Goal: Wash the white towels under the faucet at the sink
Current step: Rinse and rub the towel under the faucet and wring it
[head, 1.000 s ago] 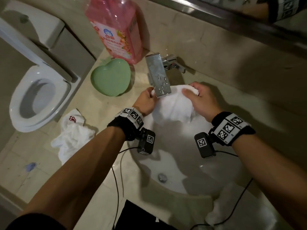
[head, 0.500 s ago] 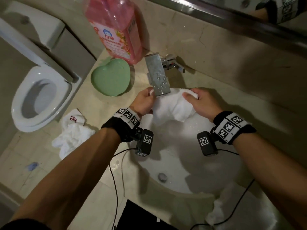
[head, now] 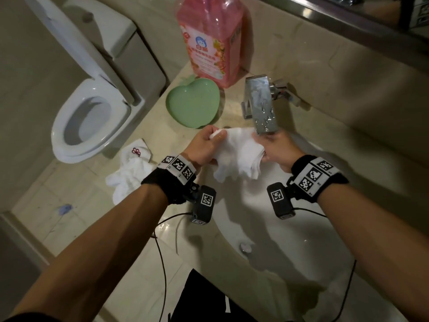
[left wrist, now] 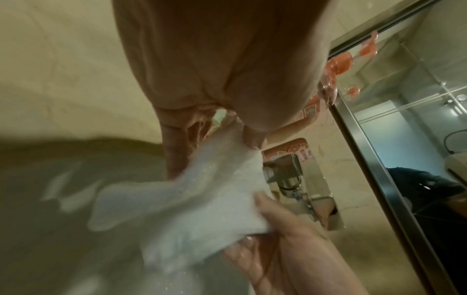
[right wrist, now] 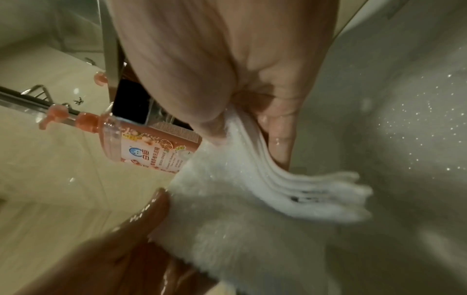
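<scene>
A wet white towel (head: 236,152) is bunched between both hands over the back of the white sink (head: 278,233), just left of and below the chrome faucet spout (head: 263,105). My left hand (head: 205,145) grips its left end; my right hand (head: 274,147) grips the right end, with folded layers sticking out. The left wrist view shows the towel (left wrist: 182,203) pinched by the left hand (left wrist: 227,127) and held by the right hand (left wrist: 283,239). In the right wrist view the towel (right wrist: 240,209) hangs from the right hand (right wrist: 247,119). No water stream is visible. A second white towel (head: 130,173) lies crumpled on the counter.
A pink detergent bottle (head: 211,40) and a green heart-shaped dish (head: 192,103) stand on the counter behind the left hand. A toilet (head: 90,122) is at far left. The sink drain (head: 245,247) is near me. Cables hang from both wrist cameras over the counter edge.
Both hands have gathered the spread towel into a tighter bunch and shifted it left, out from under the spout; the hands are closer together.
</scene>
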